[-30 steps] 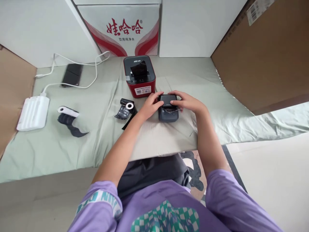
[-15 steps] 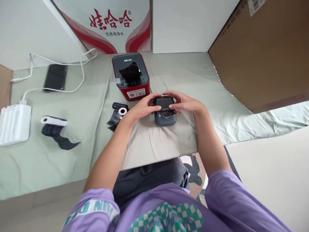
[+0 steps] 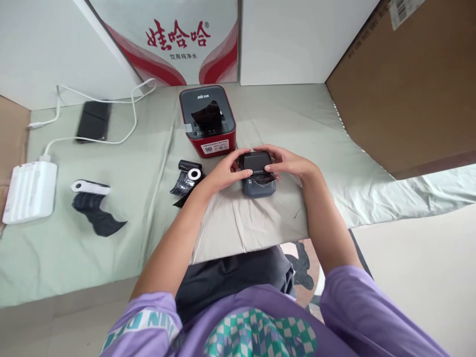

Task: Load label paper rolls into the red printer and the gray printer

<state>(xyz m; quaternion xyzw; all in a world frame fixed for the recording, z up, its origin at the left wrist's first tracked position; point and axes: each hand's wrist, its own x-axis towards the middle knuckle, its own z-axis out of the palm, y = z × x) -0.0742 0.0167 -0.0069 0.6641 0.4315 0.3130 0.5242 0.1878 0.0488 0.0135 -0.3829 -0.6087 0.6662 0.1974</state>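
Our L hand [image 3: 235, 171] & R hand [image 3: 277, 161] grip small dark printer [image 3: 258, 174], one per side, thumbs on top. It's on worktop [image 3: 260, 225], nr red-black printer [image 3: 208, 121]; black-white roll [image 3: 189, 178] L of it.

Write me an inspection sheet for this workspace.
Surface: pale green cloth, creased.
Job's things: small dark device on the cloth, crumpled film at its front; red device behind it.
Clutter: phone, white block, white roll with dark strip, more rolls by the left forearm.
Grippers: left hand and right hand both on the small dark device.
Cables: white cable from the white block, other plug loose.
Surroundings: printed carton behind, brown carton at right.
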